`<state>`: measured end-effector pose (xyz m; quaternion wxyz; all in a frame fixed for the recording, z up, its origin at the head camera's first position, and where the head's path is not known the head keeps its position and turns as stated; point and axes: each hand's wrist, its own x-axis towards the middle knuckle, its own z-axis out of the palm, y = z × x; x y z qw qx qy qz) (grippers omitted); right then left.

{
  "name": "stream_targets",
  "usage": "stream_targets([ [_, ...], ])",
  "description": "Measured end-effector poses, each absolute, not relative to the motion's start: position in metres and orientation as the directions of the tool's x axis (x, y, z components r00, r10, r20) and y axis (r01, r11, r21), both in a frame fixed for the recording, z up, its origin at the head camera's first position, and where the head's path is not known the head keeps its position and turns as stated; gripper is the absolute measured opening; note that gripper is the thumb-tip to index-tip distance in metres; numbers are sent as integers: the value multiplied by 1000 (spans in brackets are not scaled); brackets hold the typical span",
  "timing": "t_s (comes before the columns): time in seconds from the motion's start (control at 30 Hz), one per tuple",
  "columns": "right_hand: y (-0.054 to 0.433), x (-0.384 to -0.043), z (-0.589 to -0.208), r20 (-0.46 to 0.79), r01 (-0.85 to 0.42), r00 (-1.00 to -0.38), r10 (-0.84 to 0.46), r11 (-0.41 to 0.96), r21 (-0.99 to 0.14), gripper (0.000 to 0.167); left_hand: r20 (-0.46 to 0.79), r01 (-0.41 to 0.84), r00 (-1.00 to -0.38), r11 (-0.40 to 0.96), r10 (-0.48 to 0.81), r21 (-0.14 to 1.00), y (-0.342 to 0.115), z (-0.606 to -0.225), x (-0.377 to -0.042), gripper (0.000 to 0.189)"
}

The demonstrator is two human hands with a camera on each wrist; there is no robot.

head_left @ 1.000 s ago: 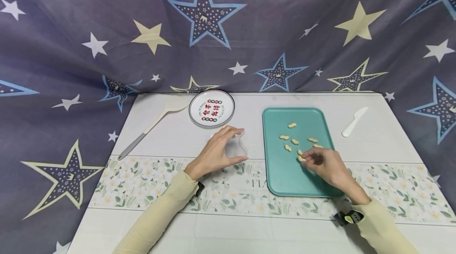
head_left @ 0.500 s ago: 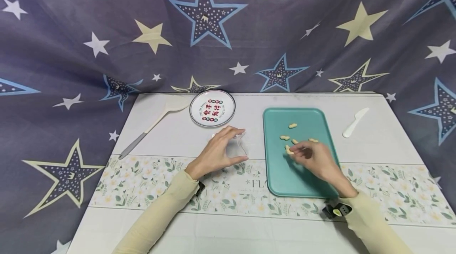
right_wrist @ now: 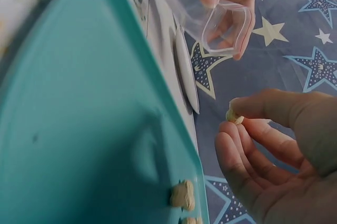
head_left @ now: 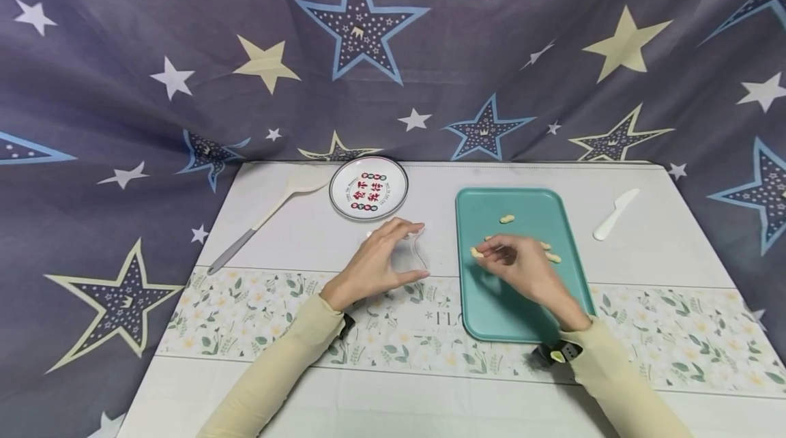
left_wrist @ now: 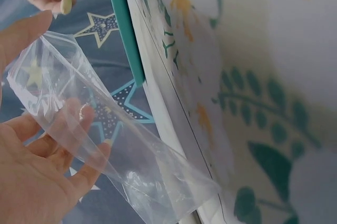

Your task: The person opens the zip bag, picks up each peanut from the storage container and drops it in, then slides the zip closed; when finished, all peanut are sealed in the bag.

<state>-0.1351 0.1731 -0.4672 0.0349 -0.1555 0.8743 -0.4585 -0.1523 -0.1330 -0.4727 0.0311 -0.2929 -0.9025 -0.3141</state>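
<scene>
My left hand (head_left: 371, 264) grips a clear plastic bag (left_wrist: 131, 145) at its mouth, thumb on one side and fingers on the other, so the mouth gapes toward the right. The rest of the bag hangs down thin and flat. Over the left side of a teal tray (head_left: 503, 312), my right hand (head_left: 522, 267) pinches a peanut in its shell (right_wrist: 234, 117) between thumb and fingertips. More peanuts lie on the tray, one near the back (head_left: 506, 218) and another at the right (head_left: 552, 257); some are partly hidden behind the right hand.
Behind the left hand is a round white plate (head_left: 368, 214) with red lettering. A turner with a grey handle (head_left: 233, 250) lies to its left, its head close to the plate. A white knife (head_left: 614, 216) lies right of the tray. A star-patterned cloth (head_left: 424, 35) hangs behind the table.
My right hand has moved left across the tray, carrying the pinched peanut toward the bag. The left hand keeps its place and holds the bag as before.
</scene>
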Motion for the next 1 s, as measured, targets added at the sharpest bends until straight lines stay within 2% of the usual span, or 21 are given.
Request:
stream_targets([
  [0.47,147,-142,-460,118,-277,-936,-331,488,-828,18,240,558,-819,628,521,542,-129,-474,-151,85],
  [0.7,133,-143,-459,95,-262,-929,-359,453,-852,18,235,562,-814,615,532,553,-128,-473,-150,84],
  [1.0,116,-143,-457,132,-312,-910,-393,440,-842,17,248,572,-804,590,540,570,-127,-474,-150,84],
])
